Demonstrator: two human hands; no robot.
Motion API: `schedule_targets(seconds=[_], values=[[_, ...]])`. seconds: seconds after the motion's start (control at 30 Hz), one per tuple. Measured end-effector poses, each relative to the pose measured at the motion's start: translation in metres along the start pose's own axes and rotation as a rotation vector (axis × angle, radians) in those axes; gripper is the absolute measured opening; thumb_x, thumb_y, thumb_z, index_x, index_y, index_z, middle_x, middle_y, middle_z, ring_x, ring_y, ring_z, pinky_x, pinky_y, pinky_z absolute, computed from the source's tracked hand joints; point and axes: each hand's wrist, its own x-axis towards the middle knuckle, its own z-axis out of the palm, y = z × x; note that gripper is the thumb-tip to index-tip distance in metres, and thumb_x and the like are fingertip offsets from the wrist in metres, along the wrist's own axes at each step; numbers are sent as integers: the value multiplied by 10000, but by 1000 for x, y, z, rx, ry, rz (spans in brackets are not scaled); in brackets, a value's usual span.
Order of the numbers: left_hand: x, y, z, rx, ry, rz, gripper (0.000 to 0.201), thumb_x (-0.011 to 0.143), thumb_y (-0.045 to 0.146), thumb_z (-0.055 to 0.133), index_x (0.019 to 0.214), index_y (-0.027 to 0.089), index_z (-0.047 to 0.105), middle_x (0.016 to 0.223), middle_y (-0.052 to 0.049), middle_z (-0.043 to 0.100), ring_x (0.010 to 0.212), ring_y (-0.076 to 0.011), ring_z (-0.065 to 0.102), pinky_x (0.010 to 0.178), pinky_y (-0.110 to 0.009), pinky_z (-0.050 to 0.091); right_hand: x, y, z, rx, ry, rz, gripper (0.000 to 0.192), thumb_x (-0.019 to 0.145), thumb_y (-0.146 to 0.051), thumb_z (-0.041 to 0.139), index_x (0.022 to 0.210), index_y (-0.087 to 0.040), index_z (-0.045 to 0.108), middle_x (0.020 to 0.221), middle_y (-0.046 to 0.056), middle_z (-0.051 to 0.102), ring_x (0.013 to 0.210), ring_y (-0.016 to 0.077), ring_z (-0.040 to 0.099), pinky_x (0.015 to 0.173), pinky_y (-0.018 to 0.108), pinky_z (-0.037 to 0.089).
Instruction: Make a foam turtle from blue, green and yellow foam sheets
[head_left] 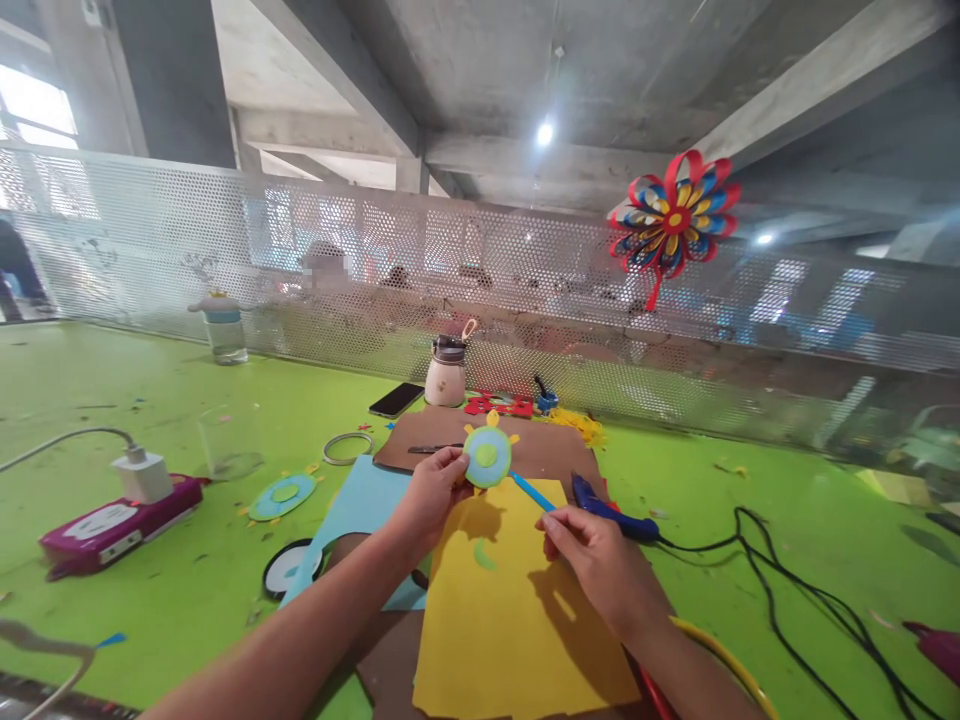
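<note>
My left hand (pixel 429 497) pinches the left edge of a round paper flower (pixel 487 455), light blue with a green centre and yellow petals. It is held up above a yellow paper sheet (pixel 510 610). My right hand (pixel 592 565) grips the lower end of the flower's blue strip stem (pixel 534 492), which slants down to the right. Just behind my right hand a blue glue gun (pixel 611 508) lies on the table.
A green table (pixel 750 520) carries brown card (pixel 555 445), a light blue sheet (pixel 356 510), a second paper flower (pixel 283 494), a power strip with charger (pixel 120 520), a phone (pixel 396 399), a small jar (pixel 447 375), a bottle (pixel 225 328) and black cable (pixel 795 590). A paper pinwheel (pixel 675 218) hangs on the mesh fence.
</note>
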Motion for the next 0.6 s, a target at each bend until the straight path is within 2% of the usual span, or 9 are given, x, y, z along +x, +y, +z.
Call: schedule_targets(seconds=[0.17,0.37,0.6], values=[[-1,-2,2,38,31,25,335,653,378,750,820,142,579,715,-6,640,601,-109,582,588,-231,479,-1,-4,-1,-11,-5,9,377,772,-502,521,581,-187,606,542,0,578,480,128,417,468,255,258],[-3,1,4,46,53,52,317,667,377,730,778,175,513,662,29,600,582,-112,573,564,-234,474,0,-3,-1,-16,0,8,373,773,-497,517,584,-188,605,551,0,585,482,126,414,472,255,262],[-3,2,2,34,86,69,324,631,371,745,767,178,524,710,27,584,629,-122,577,596,-254,491,1,-1,0,0,-6,-7,386,763,-510,528,578,-184,620,554,11,600,494,134,437,479,250,288]])
